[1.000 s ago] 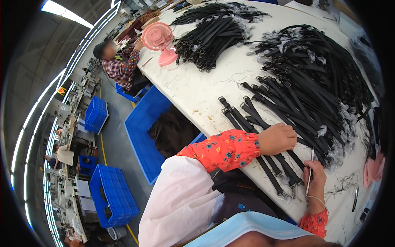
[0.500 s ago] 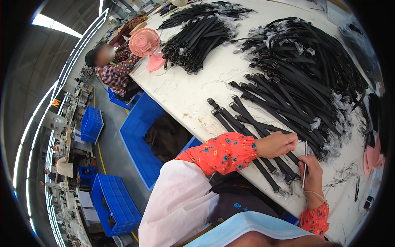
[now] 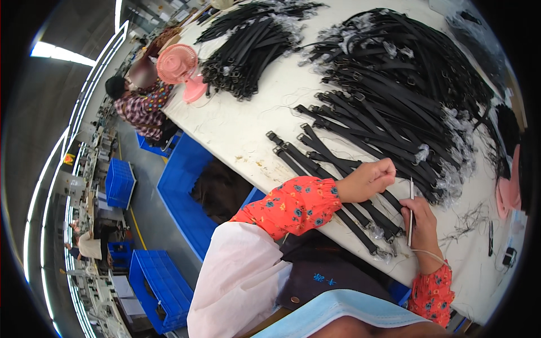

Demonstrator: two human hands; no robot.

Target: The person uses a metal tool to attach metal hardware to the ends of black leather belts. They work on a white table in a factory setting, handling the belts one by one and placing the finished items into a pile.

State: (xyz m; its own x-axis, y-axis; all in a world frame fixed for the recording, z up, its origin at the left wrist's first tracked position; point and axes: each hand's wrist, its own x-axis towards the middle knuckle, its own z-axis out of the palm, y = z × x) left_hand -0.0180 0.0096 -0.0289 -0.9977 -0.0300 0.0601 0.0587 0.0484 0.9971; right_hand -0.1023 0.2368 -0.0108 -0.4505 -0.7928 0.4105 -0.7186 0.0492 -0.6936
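The left hand (image 3: pixel 366 181) is holding its fingers bunched above black straps (image 3: pixel 356 230), its pinch, if any, hidden; the right hand (image 3: pixel 422 224) is gripping a metal tool (image 3: pixel 411 191), probably for control. The straps are lying near-left of a pile (image 3: pixel 428 62), presumably for easy reach.

Reckoned from the middle of the view, a pink fan (image 3: pixel 177 65) stands between ten and eleven o'clock on the white table (image 3: pixel 239 132). Beside it, at ten, is a co-worker (image 3: pixel 138 112) in a dark cap and plaid top. Toward nine o'clock, a large blue bin (image 3: pixel 174 183) by the table's edge holds dark cloth (image 3: pixel 220 191); a second blue bin (image 3: pixel 118 185) stands farther out, and a third blue bin (image 3: pixel 172 284) between seven and eight. A yellow floor line (image 3: pixel 138 228) runs near eight; a bright ceiling light (image 3: pixel 62 52) shines at ten.
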